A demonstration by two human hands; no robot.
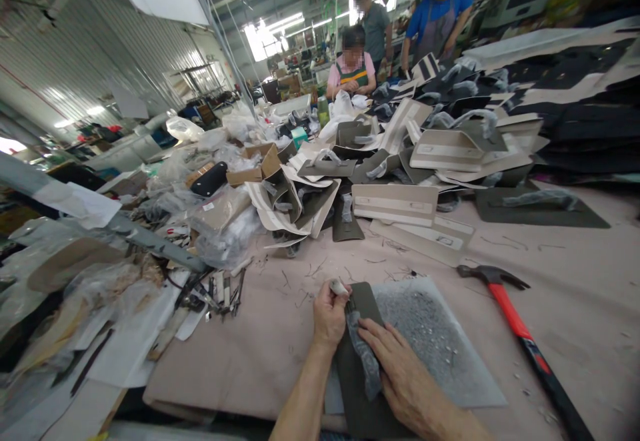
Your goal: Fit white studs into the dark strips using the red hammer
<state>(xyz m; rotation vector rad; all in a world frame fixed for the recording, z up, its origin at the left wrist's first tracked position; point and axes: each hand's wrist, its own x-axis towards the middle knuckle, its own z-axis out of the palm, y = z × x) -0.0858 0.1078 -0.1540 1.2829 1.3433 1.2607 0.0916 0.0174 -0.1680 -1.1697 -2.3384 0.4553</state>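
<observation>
Head view: a pale cylinder is being gripped by the left hand; should the outstretched right hand be lifted, slippage of the panel is being risked.

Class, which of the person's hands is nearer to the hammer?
Right. The right hand lies over the dark panel, left of the hammer; the left hand is farther left, holding a pale object.

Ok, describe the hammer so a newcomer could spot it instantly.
On the pinkish table, find the frosted board beside the right hand. The hammer lies right of that board, head at the far end. Its red and black handle sets it apart from the grey and cream panels beyond.
</observation>
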